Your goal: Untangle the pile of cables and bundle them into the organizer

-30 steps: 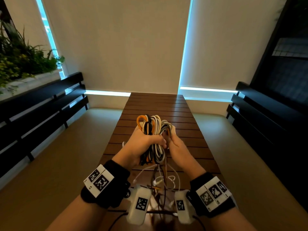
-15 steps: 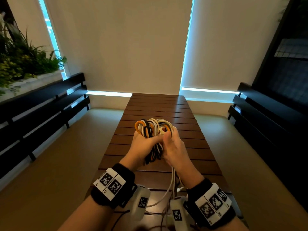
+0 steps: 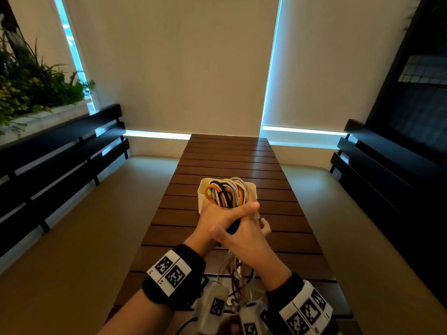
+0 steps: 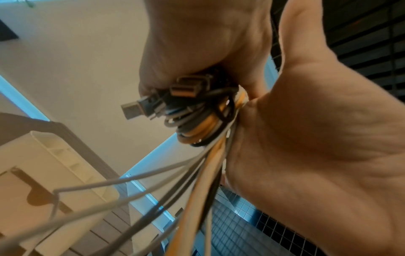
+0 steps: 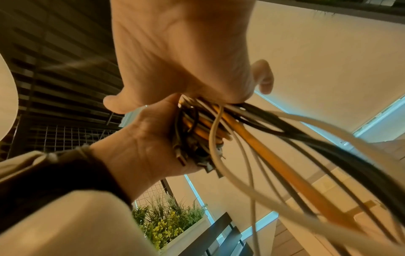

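Note:
A bundle of looped cables (image 3: 227,193) in orange, black, white and grey is held above the table. My left hand (image 3: 225,217) grips its middle. My right hand (image 3: 244,240) wraps round it just below, thumb across the left hand. The loops stand in front of the opening of the white organizer box (image 3: 202,199); whether they are inside it I cannot tell. In the left wrist view, USB plugs (image 4: 133,109) stick out of the coil (image 4: 197,121), and the organizer (image 4: 43,155) lies below. Loose cable ends (image 5: 285,164) trail down from the bundle (image 5: 197,129).
The slatted wooden table (image 3: 229,153) runs away from me to the wall. Dark slatted benches stand along the left (image 3: 60,153) and the right (image 3: 387,165). A planter with green plants (image 3: 36,93) sits behind the left bench. Cable tails (image 3: 237,274) hang near the table's front edge.
Both hands have carried the bundle forward to the organizer, whose rim now shows behind the loops. The right hand has closed round the bundle under the left hand.

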Available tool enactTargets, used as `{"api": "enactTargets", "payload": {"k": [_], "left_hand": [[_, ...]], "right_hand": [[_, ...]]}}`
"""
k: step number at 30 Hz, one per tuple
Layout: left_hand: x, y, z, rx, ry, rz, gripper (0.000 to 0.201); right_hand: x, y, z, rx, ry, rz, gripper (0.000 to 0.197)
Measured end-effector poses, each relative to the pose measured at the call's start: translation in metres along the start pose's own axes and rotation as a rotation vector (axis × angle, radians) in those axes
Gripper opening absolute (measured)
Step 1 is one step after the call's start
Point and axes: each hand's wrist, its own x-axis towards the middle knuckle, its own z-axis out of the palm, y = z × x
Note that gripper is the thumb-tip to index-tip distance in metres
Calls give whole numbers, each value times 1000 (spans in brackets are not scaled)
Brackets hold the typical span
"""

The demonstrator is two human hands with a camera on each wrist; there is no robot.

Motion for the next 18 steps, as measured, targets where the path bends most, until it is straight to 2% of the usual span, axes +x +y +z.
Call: {"api": "enactTargets", "payload": {"k": [3,5,7,9,10,11,13,14,17,18], "left_hand": [[-4,-5,1,-97,-10,-110,25],[-5,-5,1,-159,-56,-106,28],[-1,-5,-4,-202,-95,-83,36],[2,-6,-9,-212,-162,-66,53],[2,-6,-11,-205,-188,-71,59],[3,-7,-12,-195,-212,-65,62],[4,-7,-14,-164,-246,-43,66],[3,-7,-13,-145,-256,-36,73],[6,-11,-12,-133,-240,-44,109],[5,-11,-11,-130,-219,-45,108]], "right_hand": [[2,0,-2,-176,-21,6,138],[7,0,-6,-200,-94,4,134],[8,0,-12,49,-178,66,139],[3,4,-17,620,-257,96,124],[0,5,-19,872,-299,51,117],[-1,6,-21,1012,-316,27,115],[-1,7,-22,1070,-301,44,112],[2,11,-21,1082,-288,58,110],[7,13,-22,1180,-313,25,97],[7,12,-22,1178,-292,34,93]]}}
